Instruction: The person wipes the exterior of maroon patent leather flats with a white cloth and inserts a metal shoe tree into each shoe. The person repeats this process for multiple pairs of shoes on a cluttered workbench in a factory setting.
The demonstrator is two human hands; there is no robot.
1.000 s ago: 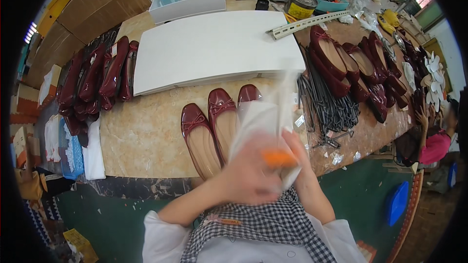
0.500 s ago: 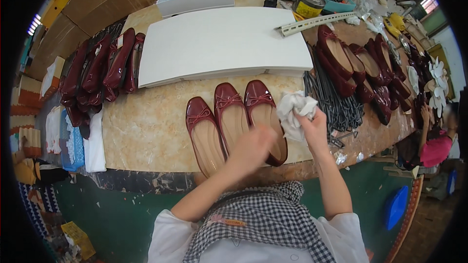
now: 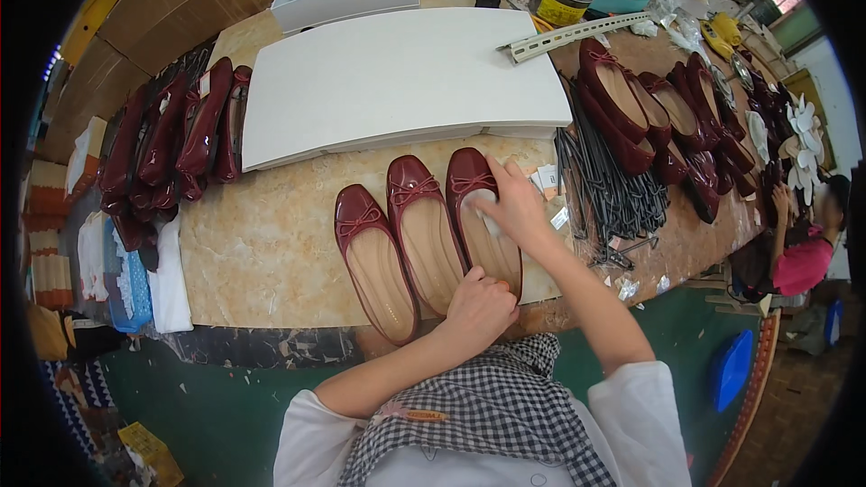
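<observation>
Three dark red patent ballet flats with bows lie side by side before me, toes away: a left one, a middle one and a right one. My left hand is closed at the heel of the right flat, fingers curled over its back edge. My right hand bends over that flat's front opening. Its fingers press a white wad of paper or cloth into the opening, and most of the wad is hidden.
Beyond the flats lies a large white board stack with a slotted metal strip on it. More red flats stand at left and right. Black hooks pile up at right. A co-worker sits far right.
My right hand has brought the white wad left and down into the right flat's opening. My left hand has moved toward me, onto that flat's heel. The view has shifted slightly.
</observation>
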